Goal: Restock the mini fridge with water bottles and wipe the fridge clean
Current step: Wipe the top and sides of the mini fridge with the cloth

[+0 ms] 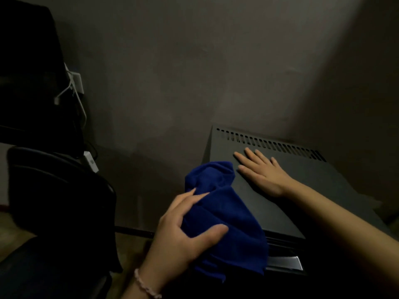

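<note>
Head view: left hand (183,231) grips blue cloth (224,216); right hand (262,171) flat on fridge top (302,169).

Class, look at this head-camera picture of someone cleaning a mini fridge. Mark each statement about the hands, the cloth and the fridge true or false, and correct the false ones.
1. The left hand grips a blue cloth. True.
2. The right hand holds a water bottle. False: it lies flat, fingers straight, on the fridge top.
3. The cloth is red. False: blue.
4. Vent slots run along the fridge top's far edge. True.
</note>
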`<state>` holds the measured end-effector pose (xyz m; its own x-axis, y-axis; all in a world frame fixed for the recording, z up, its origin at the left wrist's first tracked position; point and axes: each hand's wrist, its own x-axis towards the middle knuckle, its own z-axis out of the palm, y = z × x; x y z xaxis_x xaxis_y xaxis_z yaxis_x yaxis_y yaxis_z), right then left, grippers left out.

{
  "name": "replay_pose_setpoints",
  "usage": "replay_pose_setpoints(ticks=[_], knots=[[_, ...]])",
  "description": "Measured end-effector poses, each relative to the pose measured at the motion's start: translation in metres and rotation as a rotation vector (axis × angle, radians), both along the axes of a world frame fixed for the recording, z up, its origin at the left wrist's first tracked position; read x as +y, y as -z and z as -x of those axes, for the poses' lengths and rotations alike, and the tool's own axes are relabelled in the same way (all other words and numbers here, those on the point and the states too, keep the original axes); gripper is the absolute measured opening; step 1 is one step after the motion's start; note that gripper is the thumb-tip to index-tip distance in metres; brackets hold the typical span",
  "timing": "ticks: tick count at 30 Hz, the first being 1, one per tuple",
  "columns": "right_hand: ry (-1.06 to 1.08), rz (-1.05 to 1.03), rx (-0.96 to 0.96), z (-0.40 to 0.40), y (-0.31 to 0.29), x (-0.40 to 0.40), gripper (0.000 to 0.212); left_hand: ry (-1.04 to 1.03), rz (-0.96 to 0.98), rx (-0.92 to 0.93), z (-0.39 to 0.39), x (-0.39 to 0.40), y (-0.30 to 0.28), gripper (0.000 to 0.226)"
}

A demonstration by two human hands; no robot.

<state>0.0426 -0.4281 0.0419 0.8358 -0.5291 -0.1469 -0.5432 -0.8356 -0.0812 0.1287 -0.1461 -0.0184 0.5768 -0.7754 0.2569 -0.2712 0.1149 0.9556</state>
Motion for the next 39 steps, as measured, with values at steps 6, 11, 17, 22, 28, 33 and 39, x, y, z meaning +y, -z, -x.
replay_pose_setpoints(ticks=[6,11,17,22,28,33,39], knots=[[0.005,0.015,-0.001,-0.001,0.001,0.002,0.060,0.107,0.101,0.339,-0.010,-0.022,0.030,0.063],[-0.006,0.025,-0.035,0.002,0.001,0.003,0.065,0.039,0.049,0.355,-0.029,-0.049,0.040,0.063],[-0.010,0.004,-0.071,0.001,-0.003,0.005,0.076,0.105,0.088,0.271,-0.078,-0.101,0.037,0.037],[-0.010,0.008,-0.066,0.002,-0.003,0.005,0.073,0.194,0.062,0.274,-0.073,-0.100,0.032,0.060],[-0.014,0.010,-0.063,0.002,-0.004,0.006,0.074,0.126,0.131,0.310,-0.041,-0.065,0.023,0.065],[-0.015,0.019,-0.053,0.002,-0.004,0.007,0.072,0.139,0.089,0.264,0.001,-0.004,0.026,0.064],[-0.019,0.026,-0.044,0.001,-0.002,0.003,0.066,0.049,0.142,0.238,-0.001,-0.018,0.025,0.058]])
